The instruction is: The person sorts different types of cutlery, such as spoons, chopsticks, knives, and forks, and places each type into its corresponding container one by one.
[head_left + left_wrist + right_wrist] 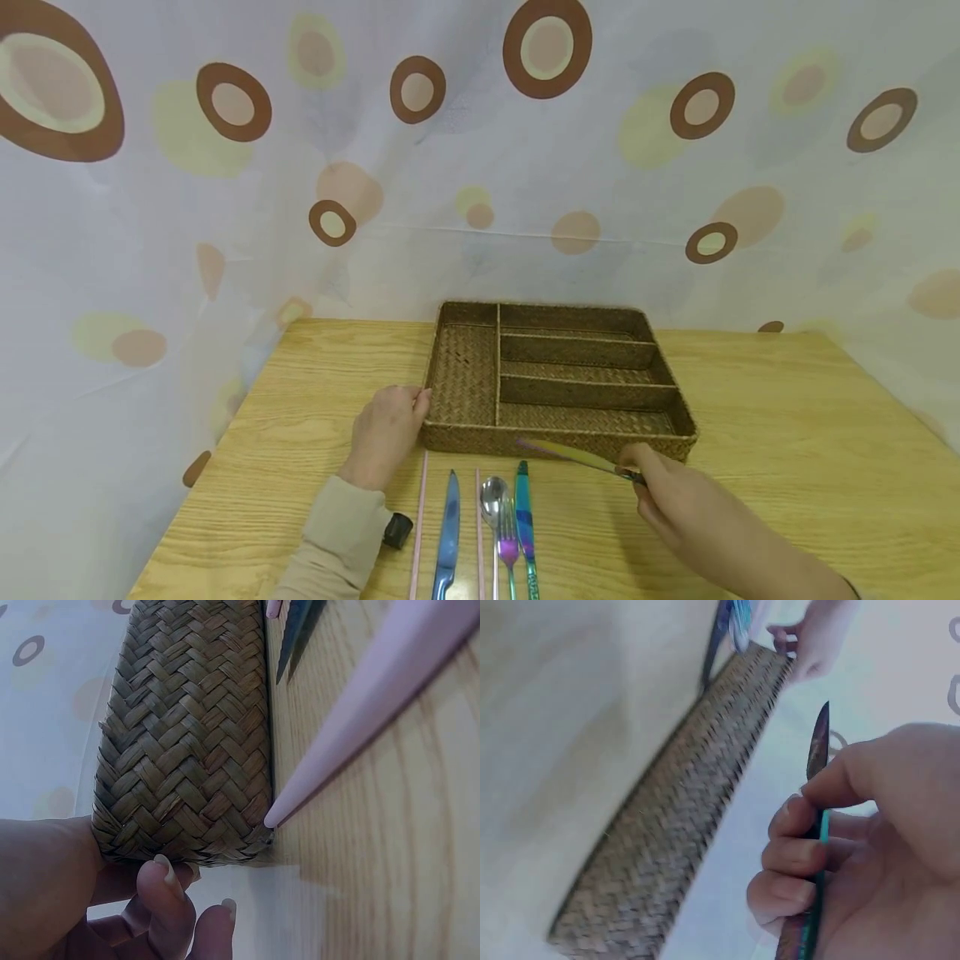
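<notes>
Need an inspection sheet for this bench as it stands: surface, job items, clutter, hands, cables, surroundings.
Surface: wooden table, pale grain.
Job's things: woven tray, four compartments; in front of it, two pink sticks, blue knife, silver spoon, rainbow fork, teal utensil; iridescent knife held.
Clutter: small black object by the left cuff, identity unclear.
Hands: left hand grips tray's near left corner; right hand holds iridescent knife.
Cables: nothing seen.
Surroundings: white curtain, brown rings.

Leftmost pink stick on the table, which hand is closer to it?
Left. Your left hand is just left of the pink stick near its far tip; your right hand is farther to its right, holding a knife.
</notes>
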Tool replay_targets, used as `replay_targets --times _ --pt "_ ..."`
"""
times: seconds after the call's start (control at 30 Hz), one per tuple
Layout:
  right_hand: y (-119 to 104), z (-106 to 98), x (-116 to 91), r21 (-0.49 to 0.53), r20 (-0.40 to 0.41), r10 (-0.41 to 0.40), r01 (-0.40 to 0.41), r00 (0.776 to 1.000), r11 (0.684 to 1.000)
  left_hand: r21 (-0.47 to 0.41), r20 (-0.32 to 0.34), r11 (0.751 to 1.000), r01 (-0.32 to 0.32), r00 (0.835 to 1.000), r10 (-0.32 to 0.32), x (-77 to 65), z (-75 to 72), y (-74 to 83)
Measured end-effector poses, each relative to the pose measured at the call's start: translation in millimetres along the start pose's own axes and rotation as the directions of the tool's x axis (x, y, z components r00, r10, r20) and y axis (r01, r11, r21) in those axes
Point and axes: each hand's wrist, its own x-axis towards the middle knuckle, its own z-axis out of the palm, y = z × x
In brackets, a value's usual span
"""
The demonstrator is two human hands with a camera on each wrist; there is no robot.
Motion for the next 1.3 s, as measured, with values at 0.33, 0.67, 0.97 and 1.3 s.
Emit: replay_targets --times 0.33,0.67,0.97,1.3 --pt "16 -9 36 -0.048 -0.112 -0.114 0.109 0.987 0.993 -0.004 0.011 1.000 0.011 1.000 -0.011 -0.1 0.3 -0.9" --pt "44 -2 65 0.039 0.020 -0.026 0.026 0.999 0.999 0.006 -0.006 1.000 -0.002 1.000 0.002 0.0 -0.4 -0.8" --pt "60 9 84 0.096 0.169 0.131 -0.149 0.977 0.984 0.001 -0.009 1.000 -0.007 1.000 0.007 -1.0 1.4 -1.7" --pt "75 11 89 0.212 0.463 0.132 -0.253 0.877 0.944 0.016 -0.028 1.000 -0.025 0.999 0.026 -0.3 1.7 -1.6"
